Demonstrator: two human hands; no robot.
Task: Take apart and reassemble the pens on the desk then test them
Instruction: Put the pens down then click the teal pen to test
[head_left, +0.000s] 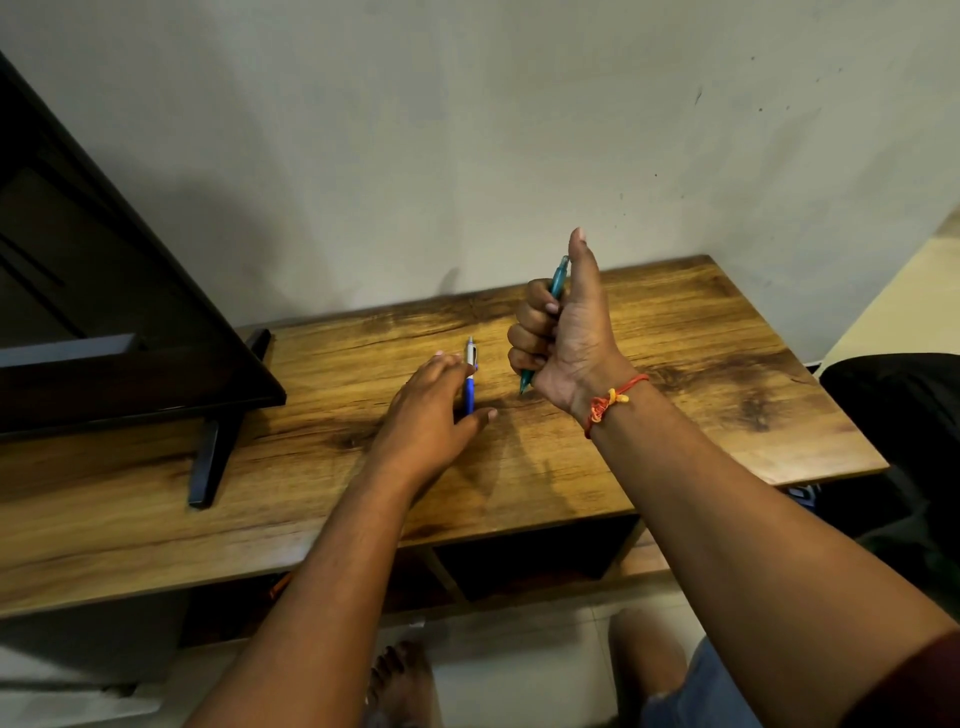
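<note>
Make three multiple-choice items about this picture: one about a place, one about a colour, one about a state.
1. Where is the blue and silver pen?
A. on the wooden desk, under the left hand
B. on the floor
C. in the right hand

2. What colour is the pen in the right hand?
A. red
B. teal
C. black

3. How is the right hand?
A. flat on the desk
B. open and empty
C. closed in a fist around a pen

Answers:
1 A: the blue and silver pen lies on the wooden desk at the left hand fingers.
2 B: the teal pen shows above the fist.
3 C: the right hand wraps it, thumb up.
</note>
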